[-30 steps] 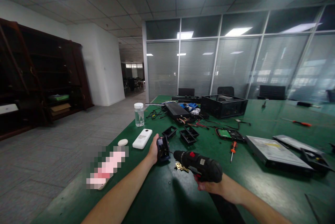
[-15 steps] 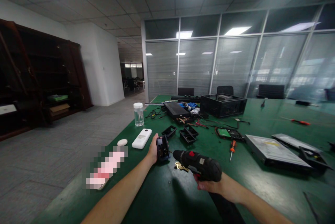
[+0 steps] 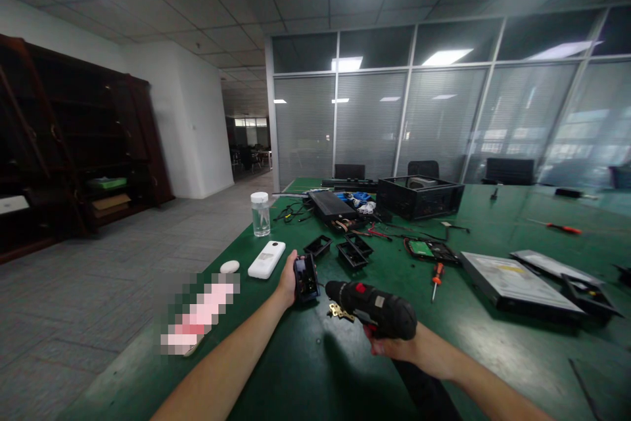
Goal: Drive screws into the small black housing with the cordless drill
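Over the last half second almost nothing has changed on my feed: the whole view has slid slightly left, which I put down to the head camera drifting, while both hands and what they hold keep the same places relative to each other. My left hand point(image 3: 287, 282) is wrapped round the left side of a black plastic drive-bay frame point(image 3: 306, 280), thumb up along its top edge, near the middle of the green table point(image 3: 286, 358). My right hand point(image 3: 392, 344) is curled round the grip of a cordless drill point(image 3: 379, 306), chuck pointing left at that frame. The bit's tip reaches the frame's right edge, but I can't tell whether it touches, or whether a finger presses the trigger. I read this stillness as steady work at one spot on the frame. Brass-coloured metal pieces point(image 3: 339, 312) lie just below the chuck, three similar-looking empty frames point(image 3: 353, 253) sit farther back, and an orange-handled screwdriver point(image 3: 437, 276) lies to the right, untouched.
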{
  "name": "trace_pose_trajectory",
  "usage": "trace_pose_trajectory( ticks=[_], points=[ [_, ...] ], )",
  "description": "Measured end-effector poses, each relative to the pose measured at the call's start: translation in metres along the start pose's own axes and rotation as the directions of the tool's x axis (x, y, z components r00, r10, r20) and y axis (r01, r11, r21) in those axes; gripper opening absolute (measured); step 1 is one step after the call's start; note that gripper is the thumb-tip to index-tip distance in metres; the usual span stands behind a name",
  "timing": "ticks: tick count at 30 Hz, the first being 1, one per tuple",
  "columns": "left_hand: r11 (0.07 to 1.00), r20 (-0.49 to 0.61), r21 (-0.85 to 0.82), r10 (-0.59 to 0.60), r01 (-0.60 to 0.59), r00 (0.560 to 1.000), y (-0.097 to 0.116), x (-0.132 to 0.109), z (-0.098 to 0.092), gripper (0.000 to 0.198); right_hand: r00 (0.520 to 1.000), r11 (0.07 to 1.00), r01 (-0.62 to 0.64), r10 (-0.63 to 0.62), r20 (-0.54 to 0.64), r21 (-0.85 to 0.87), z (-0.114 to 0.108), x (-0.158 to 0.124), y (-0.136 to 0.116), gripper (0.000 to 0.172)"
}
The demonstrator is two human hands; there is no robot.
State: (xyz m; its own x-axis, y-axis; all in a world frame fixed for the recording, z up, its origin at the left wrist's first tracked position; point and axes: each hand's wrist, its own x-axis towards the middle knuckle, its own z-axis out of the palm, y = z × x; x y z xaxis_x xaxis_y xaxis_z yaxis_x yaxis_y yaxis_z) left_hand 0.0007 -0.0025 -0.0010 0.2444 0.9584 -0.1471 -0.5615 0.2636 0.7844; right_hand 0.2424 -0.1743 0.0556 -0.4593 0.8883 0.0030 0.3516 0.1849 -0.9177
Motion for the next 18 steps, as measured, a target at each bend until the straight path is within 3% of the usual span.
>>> trace_pose_trajectory(
  ticks=[18],
  points=[
    [0.999, 0.008, -0.049, -0.009, 0.009, 1.0, -0.0002, 0.0017, -0.0012, 0.039, 1.0, 1.0, -0.016, 0.016, -0.02, 0.003, 0.0017, -0.0009, -0.002, 0.031]
  ],
)
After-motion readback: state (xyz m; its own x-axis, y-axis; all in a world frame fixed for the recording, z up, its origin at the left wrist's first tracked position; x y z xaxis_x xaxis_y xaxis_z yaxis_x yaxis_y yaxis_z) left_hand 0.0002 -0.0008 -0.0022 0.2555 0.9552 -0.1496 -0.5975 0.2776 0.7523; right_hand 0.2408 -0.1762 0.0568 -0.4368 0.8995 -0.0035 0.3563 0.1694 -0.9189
